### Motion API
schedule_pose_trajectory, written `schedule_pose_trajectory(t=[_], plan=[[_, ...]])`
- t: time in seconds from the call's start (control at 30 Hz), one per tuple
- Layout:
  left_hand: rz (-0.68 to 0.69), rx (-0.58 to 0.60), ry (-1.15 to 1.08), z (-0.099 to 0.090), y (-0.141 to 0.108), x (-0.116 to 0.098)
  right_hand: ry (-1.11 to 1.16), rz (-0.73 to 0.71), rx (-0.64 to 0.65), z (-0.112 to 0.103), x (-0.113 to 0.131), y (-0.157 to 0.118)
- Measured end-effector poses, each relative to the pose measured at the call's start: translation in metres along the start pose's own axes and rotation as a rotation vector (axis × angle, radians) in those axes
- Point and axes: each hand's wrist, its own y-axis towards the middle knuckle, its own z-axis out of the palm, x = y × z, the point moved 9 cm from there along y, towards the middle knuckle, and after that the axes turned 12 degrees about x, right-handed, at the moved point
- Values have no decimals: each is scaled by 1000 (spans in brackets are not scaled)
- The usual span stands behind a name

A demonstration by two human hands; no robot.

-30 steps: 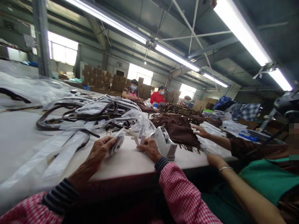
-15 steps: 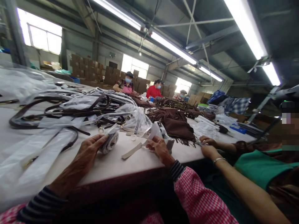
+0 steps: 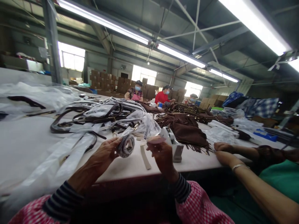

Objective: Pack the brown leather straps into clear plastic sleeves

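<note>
My left hand (image 3: 102, 157) lifts a rolled strap (image 3: 126, 145), its coiled end facing me, just above the white table (image 3: 126, 172). My right hand (image 3: 162, 158) is raised beside it and pinches a thin, pale pinkish sheet (image 3: 156, 140), perhaps plastic film. Below and between my hands, a beige strip (image 3: 145, 157) lies on the table. A white carton-like object (image 3: 177, 148) stands just beyond my right hand, next to a brown fringed suede piece (image 3: 188, 133).
A tangle of dark straps in clear plastic bags (image 3: 98, 116) lies ahead on the left. A co-worker's two hands (image 3: 224, 152) rest at the table's right side. Other masked workers sit far down the table, with stacked cardboard boxes (image 3: 102, 79) behind them.
Both my hands have risen off the table. The roll now shows its coiled end, and the beige strip lies flat below. The whole scene has shifted right in view.
</note>
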Motion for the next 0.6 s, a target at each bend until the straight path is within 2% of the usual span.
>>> schedule_pose_trajectory(t=[0.1,0.17,0.4,0.5,0.6], plan=[[-42,83,-10,17,-10,-6,-123,-276,217,29,57,-19],[-51,131,-32,25,-15,-10,-234,-400,313,42,78,-30],[-144,165,-6,28,-23,-13,-662,-646,518,69,94,-48],[-181,152,26,26,-25,-11,-755,-740,577,82,98,-54],[-197,166,40,26,-28,-10,-770,-749,597,91,94,-54]])
